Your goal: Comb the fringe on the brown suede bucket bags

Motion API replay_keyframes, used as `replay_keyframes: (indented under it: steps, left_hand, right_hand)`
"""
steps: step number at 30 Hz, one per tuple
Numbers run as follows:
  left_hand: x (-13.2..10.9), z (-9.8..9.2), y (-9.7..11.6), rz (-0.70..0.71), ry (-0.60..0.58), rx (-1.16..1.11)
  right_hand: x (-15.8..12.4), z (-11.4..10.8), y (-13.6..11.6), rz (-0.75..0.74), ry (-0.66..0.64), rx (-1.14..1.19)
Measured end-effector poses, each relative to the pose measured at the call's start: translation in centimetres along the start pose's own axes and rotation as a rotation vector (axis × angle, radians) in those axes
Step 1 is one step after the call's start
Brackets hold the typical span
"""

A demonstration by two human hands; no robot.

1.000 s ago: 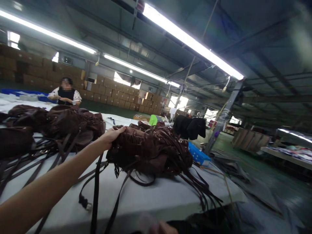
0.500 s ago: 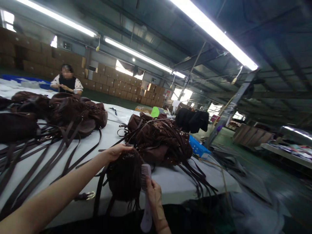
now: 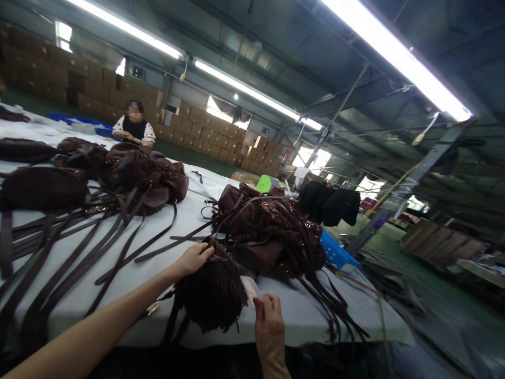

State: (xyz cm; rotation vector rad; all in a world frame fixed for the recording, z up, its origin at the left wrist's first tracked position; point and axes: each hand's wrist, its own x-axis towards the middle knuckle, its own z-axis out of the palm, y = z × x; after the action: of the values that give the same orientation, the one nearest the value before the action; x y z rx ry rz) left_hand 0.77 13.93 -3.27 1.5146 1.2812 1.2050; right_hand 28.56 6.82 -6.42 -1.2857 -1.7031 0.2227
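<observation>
A dark brown fringed bag (image 3: 213, 292) hangs over the near edge of the white-covered table, its strands facing me. My left hand (image 3: 197, 258) is closed on the bag's upper edge, thumb and fingers pinching it. At the bag's right side my right hand (image 3: 269, 318) is closed around a pale brush (image 3: 249, 290). Only part of the brush shows, beside the fringe; its bristles cannot be made out. Just behind the bag lies a heap of similar brown bags (image 3: 272, 226) with straps and metal rings.
More brown bags (image 3: 134, 168) and long straps spread over the table's left side. A blue box (image 3: 338, 252) stands at the right, near a slanted post (image 3: 402, 195). Across the table is another person (image 3: 134, 126). Cartons (image 3: 201, 134) line the back wall.
The brush, which stood upright at the fringe with its bristles showing, is now mostly hidden by my right hand and tilted. My left hand still grips the bag. The view has shifted left.
</observation>
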Motion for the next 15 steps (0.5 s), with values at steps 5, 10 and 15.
replay_keyframes:
  steps: [5, 10, 15]
  left_hand:
    - [1.0, 2.7, 3.8, 0.019, -0.076, -0.082]
    - [0.8, 5.0, 5.4, -0.075, -0.190, -0.205]
    - [1.2, 2.0, 6.0, -0.154, -0.093, -0.377]
  right_hand:
    - [2.4, -2.7, -7.3, -0.585, -0.238, -0.307]
    - [4.4, -1.3, -11.1, -0.704, -0.446, -0.660]
    - [-0.9, -0.9, -3.7, -0.651, -0.577, -0.689]
